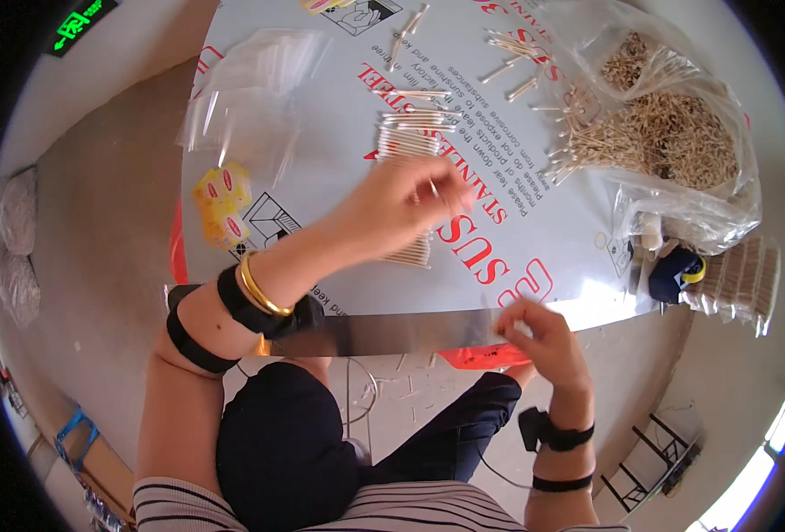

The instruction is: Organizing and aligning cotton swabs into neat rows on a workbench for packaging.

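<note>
A column of cotton swabs [408, 142] lies side by side across the middle of the table. Over its nearer part hangs my left hand [415, 202], its fingers bent and smeared by motion, hiding some of the swabs. More swab sticks [410, 253] show below that wrist. At the table's near edge is my right hand [539, 332], its fingers curled in toward the thumb; whatever they may hold is too small to make out. A big heap of cotton swabs [685, 142] spills from an opened clear plastic bag [725, 217] on the right.
Clear plastic sachets [264, 75] are stacked at the far left, with yellow printed cards [222, 206] nearer. Loose swabs [512, 53] lie farther back. A dark blue item with a yellow ring [676, 273] sits by the right corner. Metal edging [410, 332] borders the table's front.
</note>
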`<state>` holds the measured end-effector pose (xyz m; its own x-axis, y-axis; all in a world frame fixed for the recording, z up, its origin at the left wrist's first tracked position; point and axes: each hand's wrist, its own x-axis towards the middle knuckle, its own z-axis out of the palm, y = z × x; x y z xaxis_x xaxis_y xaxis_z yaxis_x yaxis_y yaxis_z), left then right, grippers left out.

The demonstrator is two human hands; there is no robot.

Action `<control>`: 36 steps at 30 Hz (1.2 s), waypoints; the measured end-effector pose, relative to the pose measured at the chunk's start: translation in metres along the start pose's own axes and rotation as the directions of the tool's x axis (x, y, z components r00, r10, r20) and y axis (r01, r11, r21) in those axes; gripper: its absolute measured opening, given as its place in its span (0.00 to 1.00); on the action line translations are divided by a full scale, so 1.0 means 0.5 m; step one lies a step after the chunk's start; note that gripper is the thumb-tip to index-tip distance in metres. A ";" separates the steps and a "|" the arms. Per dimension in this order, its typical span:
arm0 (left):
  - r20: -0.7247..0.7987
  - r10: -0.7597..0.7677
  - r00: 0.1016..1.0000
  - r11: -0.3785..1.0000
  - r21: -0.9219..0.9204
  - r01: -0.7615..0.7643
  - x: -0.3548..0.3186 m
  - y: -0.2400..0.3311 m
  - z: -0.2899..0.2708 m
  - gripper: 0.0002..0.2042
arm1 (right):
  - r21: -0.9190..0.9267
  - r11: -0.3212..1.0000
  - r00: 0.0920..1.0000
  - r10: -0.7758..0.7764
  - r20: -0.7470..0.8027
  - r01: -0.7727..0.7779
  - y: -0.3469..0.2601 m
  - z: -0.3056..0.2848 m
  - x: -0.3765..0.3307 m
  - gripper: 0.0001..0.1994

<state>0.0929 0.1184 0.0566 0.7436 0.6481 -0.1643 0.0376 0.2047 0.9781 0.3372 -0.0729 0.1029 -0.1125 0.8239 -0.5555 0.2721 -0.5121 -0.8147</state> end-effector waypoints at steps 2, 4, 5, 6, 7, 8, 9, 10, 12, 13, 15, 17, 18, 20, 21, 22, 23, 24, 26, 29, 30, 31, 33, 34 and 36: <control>-0.204 0.185 0.961 0.922 0.376 -0.098 0.017 0.000 -0.051 0.08 | -0.042 0.989 0.962 0.146 0.229 -0.140 0.049 -0.025 -0.056 0.04; -0.272 0.254 0.928 0.872 0.480 -0.098 0.040 -0.008 -0.104 0.08 | -0.050 0.981 0.924 0.194 0.330 -0.188 0.125 -0.053 -0.107 0.07; -0.331 0.422 0.844 0.792 0.588 -0.165 0.052 -0.025 -0.130 0.07 | -0.127 0.947 0.895 0.322 0.309 -0.296 0.174 -0.070 -0.123 0.08; -0.360 0.580 0.731 0.695 0.687 -0.213 0.070 -0.042 -0.145 0.06 | -0.201 0.892 0.852 0.449 0.271 -0.406 0.225 -0.091 -0.139 0.10; -0.359 0.583 0.729 0.697 0.682 -0.221 0.084 -0.051 -0.153 0.06 | -0.204 0.889 0.852 0.453 0.262 -0.409 0.287 -0.116 -0.155 0.10; -0.341 0.595 0.728 0.655 0.731 -0.193 0.096 -0.058 -0.157 0.06 | -0.392 0.841 0.907 0.419 0.036 -0.373 0.347 -0.142 -0.172 0.10; -0.323 0.603 0.729 0.608 0.778 -0.157 0.103 -0.067 -0.161 0.07 | -0.562 0.745 0.931 0.323 -0.168 -0.360 0.378 -0.153 -0.178 0.11; -0.325 0.601 0.730 0.603 0.784 -0.147 0.102 -0.071 -0.172 0.07 | -0.562 0.750 0.935 0.318 -0.157 -0.350 0.376 -0.144 -0.166 0.11; -0.323 0.553 0.768 0.527 0.850 -0.021 0.105 -0.078 -0.186 0.08 | -0.761 0.519 0.909 0.350 -0.228 -0.391 0.352 -0.118 -0.158 0.12; -0.321 0.552 0.770 0.522 0.853 -0.018 0.111 -0.079 -0.190 0.08 | -0.758 0.524 0.910 0.349 -0.223 -0.387 0.332 -0.107 -0.149 0.12; -0.275 0.579 0.767 0.422 0.906 0.006 0.117 -0.088 -0.204 0.09 | -0.109 0.859 0.837 0.512 0.193 -0.500 0.226 -0.074 -0.092 0.12; -0.278 0.544 0.792 0.425 0.905 0.025 0.109 -0.087 -0.215 0.10 | -0.053 0.904 0.796 0.400 0.454 -0.424 0.084 -0.027 -0.020 0.11; -0.280 0.516 0.810 0.440 0.898 0.030 0.109 -0.085 -0.215 0.11 | -0.001 0.951 0.838 0.273 0.472 -0.310 0.035 -0.025 0.016 0.10; -0.280 0.497 0.821 0.481 0.877 0.008 0.119 -0.078 -0.205 0.11 | 0.004 0.998 0.946 0.053 0.320 -0.057 -0.027 -0.031 0.107 0.11; -0.279 0.482 0.831 0.519 0.855 -0.013 0.126 -0.072 -0.198 0.11 | -0.074 0.995 0.986 -0.058 0.155 0.070 -0.057 -0.036 0.161 0.12; -0.281 0.478 0.832 0.515 0.857 -0.006 0.124 -0.070 -0.195 0.11 | -0.282 0.939 0.975 -0.217 -0.046 0.195 -0.083 -0.028 0.224 0.11; -0.299 0.448 0.843 0.551 0.834 0.003 0.126 -0.064 -0.188 0.11 | -0.261 0.928 0.938 -0.311 -0.156 0.264 -0.093 -0.031 0.290 0.11; -0.315 0.420 0.851 0.590 0.807 0.007 0.130 -0.060 -0.181 0.11 | -0.352 0.884 0.901 -0.389 -0.192 0.306 -0.112 -0.036 0.343 0.11; -0.313 0.461 0.831 0.582 0.813 -0.016 0.138 -0.068 -0.180 0.11 | -0.487 0.791 0.824 -0.521 -0.222 0.370 -0.134 -0.041 0.432 0.10; -0.310 0.503 0.807 0.579 0.814 -0.048 0.142 -0.081 -0.194 0.10 | -0.605 0.716 0.796 -0.568 -0.212 0.350 -0.147 -0.031 0.498 0.08; -0.305 0.511 0.804 0.585 0.808 -0.066 0.143 -0.084 -0.196 0.09 | -0.674 0.675 0.801 -0.562 -0.207 0.300 -0.151 -0.029 0.508 0.07; -0.307 0.510 0.804 0.587 0.807 -0.064 0.142 -0.081 -0.195 0.09 | -0.674 0.676 0.802 -0.560 -0.206 0.299 -0.151 -0.031 0.518 0.07; -0.367 0.438 0.821 0.632 0.775 0.009 0.143 -0.073 -0.189 0.07 | -0.761 0.575 0.787 -0.600 -0.143 0.300 -0.148 -0.038 0.531 0.05; -0.369 0.438 0.820 0.633 0.774 0.010 0.144 -0.074 -0.193 0.07 | -0.762 0.573 0.787 -0.601 -0.140 0.302 -0.150 -0.040 0.534 0.05; -0.374 0.421 0.826 0.627 0.778 0.033 0.149 -0.075 -0.200 0.06 | -0.781 0.541 0.800 -0.593 -0.091 0.312 -0.153 -0.043 0.536 0.04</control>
<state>0.0801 0.2325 -0.0051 0.3802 0.8962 0.2287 0.5675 -0.4213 0.7074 0.3068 0.1924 0.0198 -0.1646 0.9849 0.0534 0.8588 0.1697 -0.4834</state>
